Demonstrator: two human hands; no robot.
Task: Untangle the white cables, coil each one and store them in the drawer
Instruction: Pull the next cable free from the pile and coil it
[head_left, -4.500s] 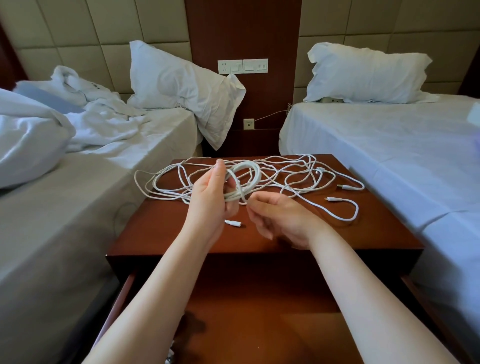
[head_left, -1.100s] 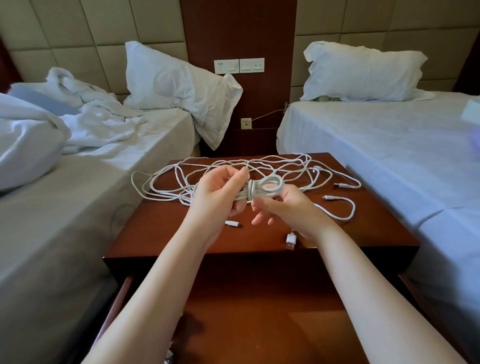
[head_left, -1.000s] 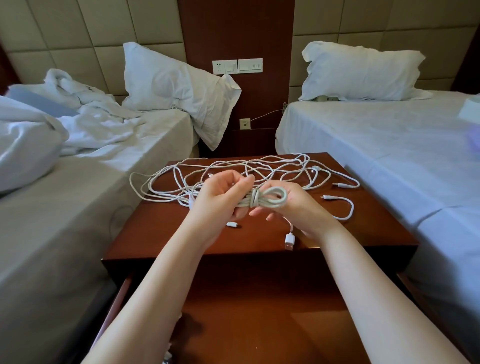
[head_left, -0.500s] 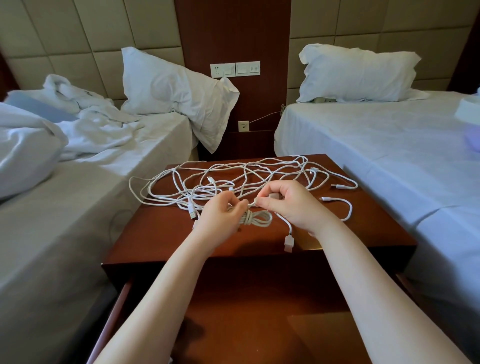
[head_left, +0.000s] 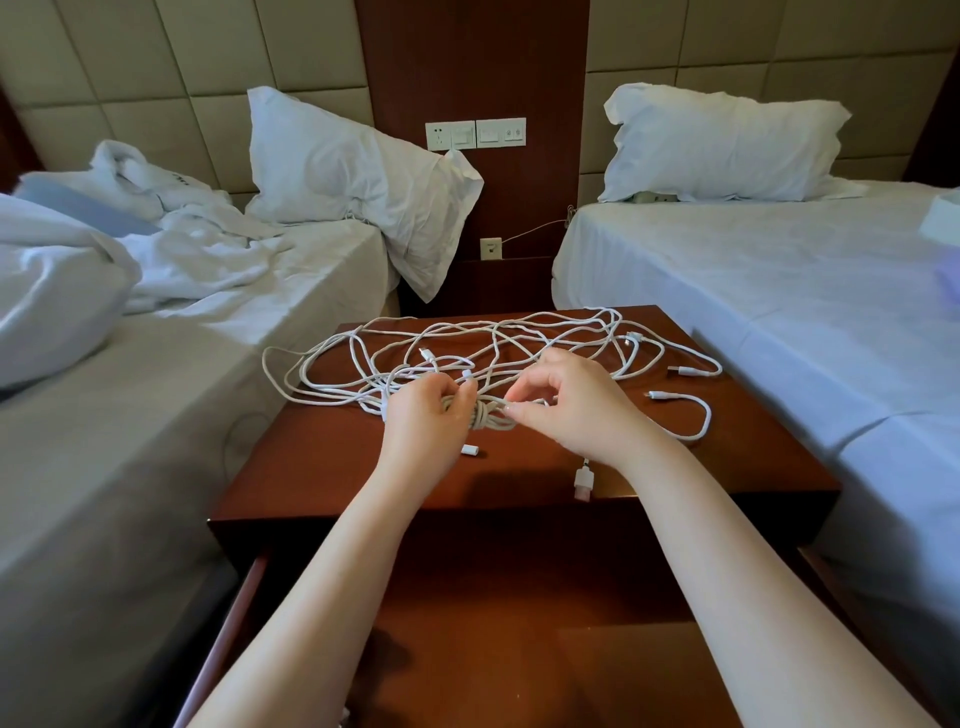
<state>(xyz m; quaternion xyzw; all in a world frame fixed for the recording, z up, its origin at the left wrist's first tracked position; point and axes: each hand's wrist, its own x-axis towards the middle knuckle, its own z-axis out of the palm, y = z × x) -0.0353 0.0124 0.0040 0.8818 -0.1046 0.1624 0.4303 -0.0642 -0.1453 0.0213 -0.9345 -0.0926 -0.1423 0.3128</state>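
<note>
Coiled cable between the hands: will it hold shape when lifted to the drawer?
Probably holds shape: wraps cinch the coiled cable midway. Likely light; left hand and right hand hold it by fingertips. Loose plug end may dangle, snag.

The left pillow (head_left: 358, 171) is propped against the headboard (head_left: 130, 67) beside a crumpled duvet (head_left: 52, 280); the right pillow (head_left: 722, 145) is laid on the right bed (head_left: 753, 291). Sockets (head_left: 475, 135) are mounted between.
</note>
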